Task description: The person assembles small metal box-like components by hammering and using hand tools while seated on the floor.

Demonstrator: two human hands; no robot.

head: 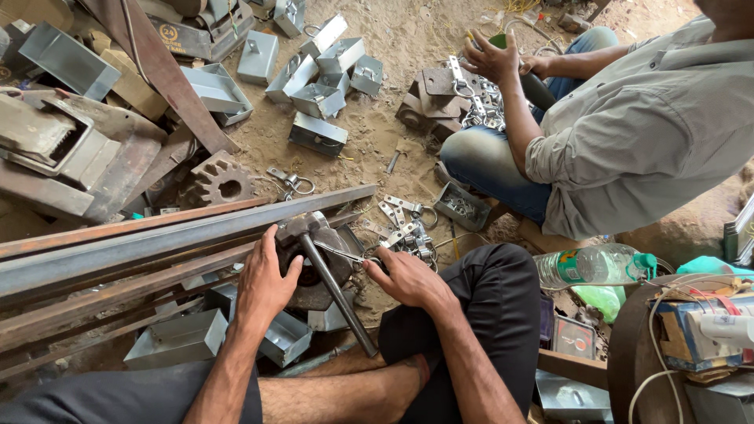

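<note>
left hand [263, 286] lies flat, fingers together, palm down on the round dark steel block [314, 267], gripping nothing. across the block rests a steel-handled hammer [334, 286], long axis running from its head at upper left down toward the right knee. right hand [404, 276] pinches a small silver metal hasp [353, 257] against the block's right edge, nearer the hammer handle. a co-worker's hand [493, 59] works well apart.
</note>
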